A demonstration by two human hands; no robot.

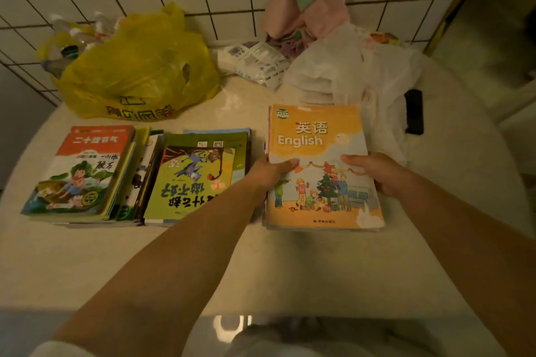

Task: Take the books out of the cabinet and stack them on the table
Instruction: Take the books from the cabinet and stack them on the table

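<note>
Gripping an orange English textbook (319, 159) by its two side edges, the left hand (268, 172) and right hand (378, 169) each curl around it, thumbs flat on the cover. It tops a small stack on the pale table (290, 264), just right of two other book piles (136, 174).

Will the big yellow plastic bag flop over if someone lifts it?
Probably yes. The yellow plastic bag looks thin and crinkled, so it would likely sag and change shape when lifted. It bulges as if stuffed full, so it may feel heavy. It has a small hole in its side, so it might tear further.
</note>
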